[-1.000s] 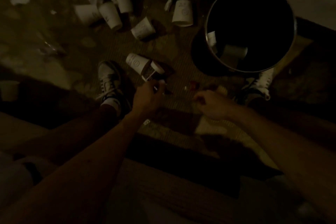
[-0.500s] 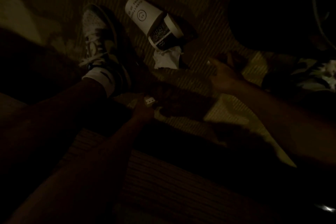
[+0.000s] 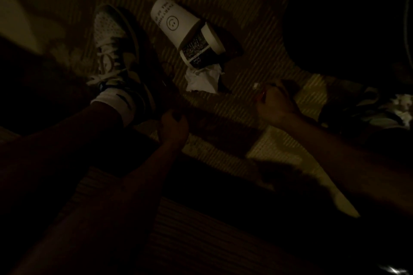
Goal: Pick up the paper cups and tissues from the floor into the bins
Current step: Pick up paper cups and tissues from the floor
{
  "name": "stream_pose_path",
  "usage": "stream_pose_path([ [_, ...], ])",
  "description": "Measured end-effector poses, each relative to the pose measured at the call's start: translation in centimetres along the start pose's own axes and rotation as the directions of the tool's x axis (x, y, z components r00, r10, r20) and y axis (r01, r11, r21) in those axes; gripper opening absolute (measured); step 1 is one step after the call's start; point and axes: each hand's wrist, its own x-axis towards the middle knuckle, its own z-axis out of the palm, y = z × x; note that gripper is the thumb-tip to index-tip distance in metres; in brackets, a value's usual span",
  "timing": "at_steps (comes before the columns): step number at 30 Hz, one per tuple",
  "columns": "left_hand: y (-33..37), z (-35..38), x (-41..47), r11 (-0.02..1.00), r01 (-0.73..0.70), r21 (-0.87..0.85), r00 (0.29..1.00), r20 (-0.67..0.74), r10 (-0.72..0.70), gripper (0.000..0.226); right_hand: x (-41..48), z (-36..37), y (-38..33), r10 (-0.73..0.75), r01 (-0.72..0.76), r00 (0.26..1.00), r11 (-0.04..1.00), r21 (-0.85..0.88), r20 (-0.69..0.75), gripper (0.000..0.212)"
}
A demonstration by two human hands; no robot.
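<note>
Open lane: bare striped floor [image 3: 237, 102] between left hand [image 3: 173, 126] and right hand [image 3: 274, 105]. Ahead of it, a crumpled tissue [image 3: 202, 80] touches two paper cups [image 3: 178, 27] lying on their sides. The left shoe [image 3: 114, 51], just beside the cups, blocks the left flank. The dark bin [image 3: 335, 29] fills the upper right, and the right shoe [image 3: 366, 105] closes off the space below it.

On the floor [image 3: 279, 145], the far cup [image 3: 172, 23] and near cup [image 3: 197, 53] lie touching, just right of the left shoe [image 3: 111, 51]. The tissue [image 3: 202, 80] touches the near cup's near side. The left hand [image 3: 173, 126] is nearer, the right hand [image 3: 273, 105] right of the tissue, and the right shoe [image 3: 362, 105] farther right.
</note>
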Motion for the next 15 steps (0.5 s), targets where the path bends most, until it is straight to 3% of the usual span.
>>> stream_pose_path([
  [2,0.9,0.3,-0.3,0.992,-0.052,-0.116,0.998,-0.038,0.048,0.033,0.2,0.4,-0.5,0.010,-0.011,1.000,0.999,0.046,0.019,0.042],
  [5,4.0,1.2,-0.4,0.947,-0.065,-0.314,0.998,-0.033,0.057,0.055,0.7,1.4,-1.2,0.029,-0.043,0.996,0.984,0.170,0.082,0.052],
  [8,6.9,2.5,0.0,0.930,-0.095,-0.356,0.995,0.003,0.103,0.069,1.1,2.0,-0.5,0.013,-0.021,0.998,0.991,0.134,0.060,0.050],
  [10,7.9,3.5,0.4,0.945,-0.132,-0.298,0.989,0.017,0.144,0.055,1.1,2.1,0.3,0.007,-0.010,0.999,0.999,0.045,0.054,0.043],
  [12,8.4,4.0,0.9,0.955,-0.116,-0.274,0.992,0.010,0.124,0.022,1.0,2.0,1.2,0.050,-0.052,0.997,0.998,0.036,0.052,0.037],
  [15,8.2,3.8,1.5,0.974,-0.073,-0.215,0.996,0.028,0.081,0.021,0.7,1.5,2.0,0.178,-0.183,0.983,0.970,0.158,0.046,0.031],
])
